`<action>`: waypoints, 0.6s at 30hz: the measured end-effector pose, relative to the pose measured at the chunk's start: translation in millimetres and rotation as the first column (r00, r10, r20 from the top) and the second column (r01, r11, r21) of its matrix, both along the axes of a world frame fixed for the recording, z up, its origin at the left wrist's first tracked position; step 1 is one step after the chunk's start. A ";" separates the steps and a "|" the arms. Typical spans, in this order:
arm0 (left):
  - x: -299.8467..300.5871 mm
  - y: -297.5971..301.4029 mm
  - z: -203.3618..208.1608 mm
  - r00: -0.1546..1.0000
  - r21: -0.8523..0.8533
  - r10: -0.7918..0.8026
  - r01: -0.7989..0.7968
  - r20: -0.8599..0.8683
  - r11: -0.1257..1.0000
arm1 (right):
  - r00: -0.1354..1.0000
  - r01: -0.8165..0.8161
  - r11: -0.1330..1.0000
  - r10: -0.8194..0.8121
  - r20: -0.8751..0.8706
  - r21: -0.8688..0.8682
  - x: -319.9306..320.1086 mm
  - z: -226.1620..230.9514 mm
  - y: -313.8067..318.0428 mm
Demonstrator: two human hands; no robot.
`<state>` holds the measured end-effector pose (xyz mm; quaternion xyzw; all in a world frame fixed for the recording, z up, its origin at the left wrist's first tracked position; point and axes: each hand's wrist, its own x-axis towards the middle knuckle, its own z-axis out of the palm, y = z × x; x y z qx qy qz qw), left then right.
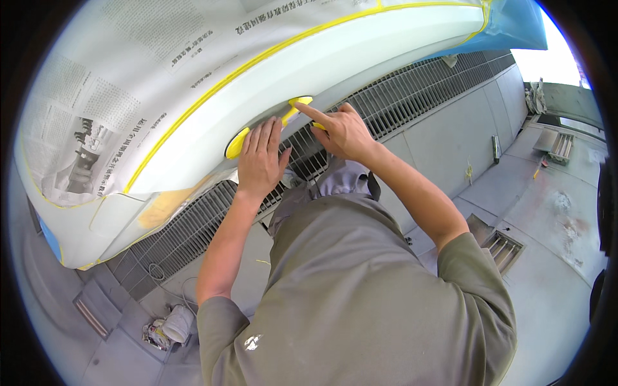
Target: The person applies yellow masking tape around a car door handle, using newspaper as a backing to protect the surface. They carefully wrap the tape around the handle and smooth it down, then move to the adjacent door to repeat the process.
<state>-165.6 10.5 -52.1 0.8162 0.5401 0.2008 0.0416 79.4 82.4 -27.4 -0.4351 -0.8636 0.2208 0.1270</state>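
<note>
A long white car bumper (335, 45) curves across the upper part of the view. Around a narrow recess in it runs yellow masking tape (237, 144). My left hand (261, 154) lies with its fingers stretched and close together over the middle of this tape, pressing on the bumper. At the recess's right end, my right hand (344, 132) points its index finger onto the tape. Its other fingers are curled round a bit of yellow tape (318, 127), mostly hidden by the hand; whether that is a roll I cannot make out.
Newspaper sheets (141, 71), edged with a yellow tape line (212, 93), cover the bodywork above. Blue film (508, 29) hangs at upper right. A metal floor grating (412, 93) runs below the bumper. A white bucket (178, 323) stands at lower left beside crumpled paper.
</note>
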 end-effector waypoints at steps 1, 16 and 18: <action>-7.3 -4.3 -4.4 1.000 0.006 -0.005 0.005 -0.002 1.000 | 0.999 -0.029 1.000 0.028 0.035 0.007 -6.9 0.8 4.7; -53.3 -70.4 -89.4 0.973 0.195 0.228 -0.231 0.037 0.953 | 0.940 -0.252 0.965 0.263 0.218 -0.077 3.5 -21.8 31.5; -36.0 -74.9 -91.6 0.954 0.198 0.293 -0.300 0.068 0.933 | 0.942 -0.286 0.958 0.286 0.173 -0.027 10.9 -34.7 35.3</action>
